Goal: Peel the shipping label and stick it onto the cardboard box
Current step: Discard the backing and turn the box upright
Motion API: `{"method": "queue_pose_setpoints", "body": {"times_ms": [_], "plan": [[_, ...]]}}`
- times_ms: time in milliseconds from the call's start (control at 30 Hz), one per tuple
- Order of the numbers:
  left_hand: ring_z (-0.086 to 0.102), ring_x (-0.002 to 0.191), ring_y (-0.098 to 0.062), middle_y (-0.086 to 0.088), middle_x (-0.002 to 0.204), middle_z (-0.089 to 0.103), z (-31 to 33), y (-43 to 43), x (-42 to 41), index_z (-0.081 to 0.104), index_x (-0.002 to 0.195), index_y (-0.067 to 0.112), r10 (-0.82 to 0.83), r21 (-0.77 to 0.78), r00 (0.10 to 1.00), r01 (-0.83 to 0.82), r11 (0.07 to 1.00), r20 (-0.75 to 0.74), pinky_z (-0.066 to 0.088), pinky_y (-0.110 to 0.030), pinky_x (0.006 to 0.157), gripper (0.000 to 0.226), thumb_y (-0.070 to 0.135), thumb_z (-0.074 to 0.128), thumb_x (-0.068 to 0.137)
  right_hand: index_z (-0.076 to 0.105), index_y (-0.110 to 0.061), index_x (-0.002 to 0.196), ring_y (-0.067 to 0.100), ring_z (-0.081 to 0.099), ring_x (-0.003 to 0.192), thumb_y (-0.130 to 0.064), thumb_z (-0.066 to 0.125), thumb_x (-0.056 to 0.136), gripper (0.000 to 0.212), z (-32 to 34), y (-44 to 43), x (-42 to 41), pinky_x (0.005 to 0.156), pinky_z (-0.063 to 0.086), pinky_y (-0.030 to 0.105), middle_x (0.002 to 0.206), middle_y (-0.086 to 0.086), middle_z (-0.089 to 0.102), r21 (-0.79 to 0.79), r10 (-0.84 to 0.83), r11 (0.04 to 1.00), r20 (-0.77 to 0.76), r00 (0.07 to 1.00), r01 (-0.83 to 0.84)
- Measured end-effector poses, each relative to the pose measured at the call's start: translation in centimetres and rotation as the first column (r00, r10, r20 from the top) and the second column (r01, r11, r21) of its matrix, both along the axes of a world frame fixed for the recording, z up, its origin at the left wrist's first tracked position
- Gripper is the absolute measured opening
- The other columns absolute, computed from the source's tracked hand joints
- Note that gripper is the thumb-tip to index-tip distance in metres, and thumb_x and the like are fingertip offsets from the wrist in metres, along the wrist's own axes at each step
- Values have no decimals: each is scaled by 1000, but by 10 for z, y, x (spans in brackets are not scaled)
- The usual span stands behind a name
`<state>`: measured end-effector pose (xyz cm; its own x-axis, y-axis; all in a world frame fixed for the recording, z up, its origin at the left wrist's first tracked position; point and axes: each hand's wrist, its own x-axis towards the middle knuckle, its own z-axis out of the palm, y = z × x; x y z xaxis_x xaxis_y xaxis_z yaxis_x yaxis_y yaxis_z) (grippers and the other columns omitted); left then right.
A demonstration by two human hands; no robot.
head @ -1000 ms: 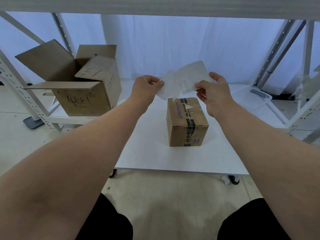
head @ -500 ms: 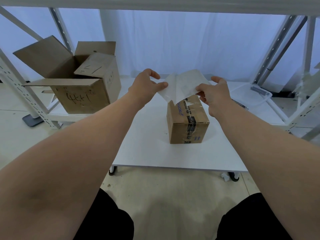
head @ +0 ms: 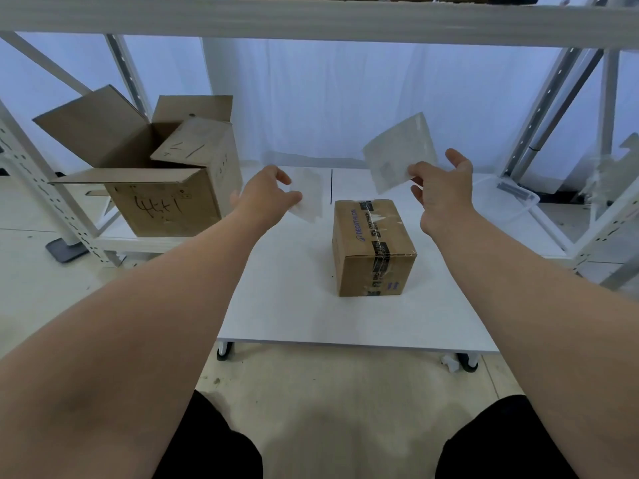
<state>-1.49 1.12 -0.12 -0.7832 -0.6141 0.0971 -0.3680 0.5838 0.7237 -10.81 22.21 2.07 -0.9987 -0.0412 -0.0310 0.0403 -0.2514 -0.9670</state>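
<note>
White paper sat pinched between the thumb and curled fingers (head: 280,175) of our left hand (head: 264,197). This white sheet (head: 307,202) hung just above the table (head: 304,316), up and to the left of the cardboard box (head: 373,248). Our right hand (head: 446,195) nipped the lower corner of a greyish sheet (head: 399,153) between thumb and a finger, with its other fingers loosely spread. That sheet stood raised and tilted, above the box and beyond its far right corner. The two sheets were well apart, and neither touched the box. We could not tell which was the shipping label and which its backing. The box, sealed with printed tape, rested on the white table between our outstretched forearms. To the left an open carton (head: 166,198), marked by hand, stood on a low shelf of a white metal rack (head: 52,195). To the right a clear plastic tray (head: 515,198) lay at the table's far edge. A pale curtain (head: 311,105) hung behind it all.
</note>
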Motion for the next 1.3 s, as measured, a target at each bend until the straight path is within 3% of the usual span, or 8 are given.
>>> {"method": "queue_pose_setpoints", "body": {"times_ms": [167,433,567,633,800,933,1100,1300], "plan": [[54,92,-22,3,93,58,-8,-13,8,49,120,22,86,-126,988,-71,990,126,27,-43,108,40,38,60,86,28,-21,141,19,55,88,-1,62,82,71,-2,-5,3,79,47,24,85,-1,51,83,70,994,-59,996,-65],[57,106,-23,1,101,64,-31,-30,3,58,117,21,59,-266,952,24,964,301,19,-41,108,33,38,55,89,22,-22,143,17,57,90,-4,64,85,74,-19,-26,3,66,44,18,88,-1,58,83,133,988,-49,990,-129],[55,94,-20,4,94,62,-36,-39,-16,59,103,22,12,-330,944,103,938,330,10,-45,113,18,35,53,90,15,-23,146,18,59,97,-4,64,85,80,-34,-42,-10,91,50,41,94,0,60,78,144,987,-18,989,-143],[56,97,-20,4,100,65,-42,-44,-24,58,106,21,-18,-372,946,145,917,324,10,-46,114,21,33,53,91,13,-24,147,17,59,98,-4,63,85,82,-41,-51,-17,94,48,42,94,-1,59,98,165,982,-3,986,-164],[50,85,-22,-1,94,64,-67,-47,-32,52,107,16,-76,-478,889,314,820,452,14,-45,112,20,22,45,89,7,-25,150,13,53,73,-8,62,86,85,-56,-69,-25,66,48,23,82,-1,53,154,165,973,50,985,-171],[58,97,-28,-6,105,66,-87,-55,-32,44,113,13,-118,-429,831,396,812,544,17,-45,108,26,25,49,91,5,-26,150,9,51,65,-11,62,87,87,-60,-77,-28,51,45,16,78,-4,50,213,168,960,77,983,-181],[55,111,-30,-6,127,57,-106,-58,-28,37,126,16,-211,-266,740,470,842,639,34,-41,96,49,38,59,89,5,-28,150,17,54,76,-8,62,86,89,-65,-77,-32,80,52,37,76,-2,49,224,161,959,74,984,-173],[55,109,-30,-11,128,53,-100,-52,-27,36,131,15,-298,-110,745,444,889,596,47,-41,91,61,37,67,84,5,-30,149,21,55,82,-9,63,85,89,-67,-76,-28,89,52,45,78,0,50,197,178,961,86,980,-192]]}}
